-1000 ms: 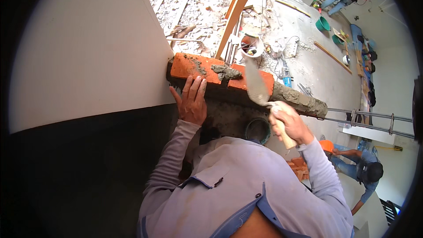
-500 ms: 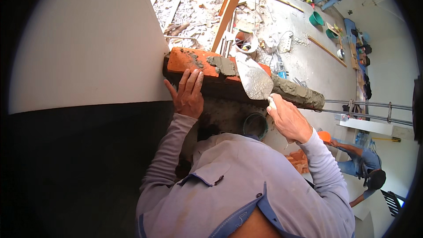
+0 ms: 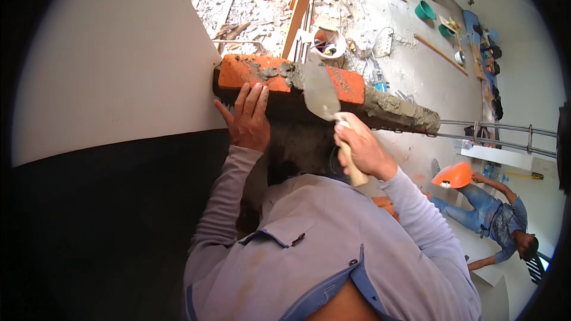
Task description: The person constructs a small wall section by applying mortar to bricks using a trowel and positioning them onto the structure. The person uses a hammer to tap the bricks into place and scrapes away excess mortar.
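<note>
Mortar work at the joint between two bricks. The right hand (image 3: 366,148), fingers clamped round the wooden handle of the trowel (image 3: 321,94), has shifted leftward: the blade, earlier over the right brick (image 3: 350,85), now lies across the joint, leaving more of that brick uncovered. Whether it touches the mortar (image 3: 289,74) cannot be told. The left hand (image 3: 250,123) stays at the near edge of the left brick (image 3: 235,72), its outermost finger apart from the other three; the thumb is hidden. The shift suggests that the joint is being dressed.
</note>
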`<move>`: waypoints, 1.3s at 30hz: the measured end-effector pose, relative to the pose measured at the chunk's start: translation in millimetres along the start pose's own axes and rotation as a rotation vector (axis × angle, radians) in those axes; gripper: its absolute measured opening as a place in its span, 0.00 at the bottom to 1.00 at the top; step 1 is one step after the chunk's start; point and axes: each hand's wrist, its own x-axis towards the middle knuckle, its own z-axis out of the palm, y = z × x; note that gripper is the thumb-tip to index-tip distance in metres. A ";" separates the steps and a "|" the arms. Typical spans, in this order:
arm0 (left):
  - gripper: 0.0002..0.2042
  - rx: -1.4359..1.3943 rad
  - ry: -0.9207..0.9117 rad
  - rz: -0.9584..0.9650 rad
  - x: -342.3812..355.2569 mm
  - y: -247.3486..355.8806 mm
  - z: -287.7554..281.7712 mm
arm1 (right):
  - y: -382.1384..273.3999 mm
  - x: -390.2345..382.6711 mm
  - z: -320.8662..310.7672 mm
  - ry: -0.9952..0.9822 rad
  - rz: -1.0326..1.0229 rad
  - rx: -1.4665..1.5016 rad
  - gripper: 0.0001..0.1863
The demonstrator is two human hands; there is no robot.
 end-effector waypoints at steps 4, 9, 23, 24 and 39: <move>0.26 -0.039 -0.045 0.003 -0.6 -0.4 5.0 | 25.1 11.6 20.9 -0.016 -0.362 -0.354 0.20; 0.29 -0.036 -0.071 0.004 -7.8 -8.3 -2.9 | 51.8 -24.4 -25.3 0.237 -0.452 -0.614 0.21; 0.26 -0.044 -0.071 0.033 -19.3 9.2 -9.3 | 108.8 -81.0 -59.7 0.182 -0.469 -0.516 0.13; 0.23 -0.090 -0.051 0.042 -24.8 21.4 -6.8 | 136.4 -103.7 -81.1 0.148 -0.336 -0.456 0.14; 0.43 0.230 -1.866 -0.018 -366.6 97.4 105.0 | 720.3 155.0 -193.2 0.384 0.532 -0.734 0.15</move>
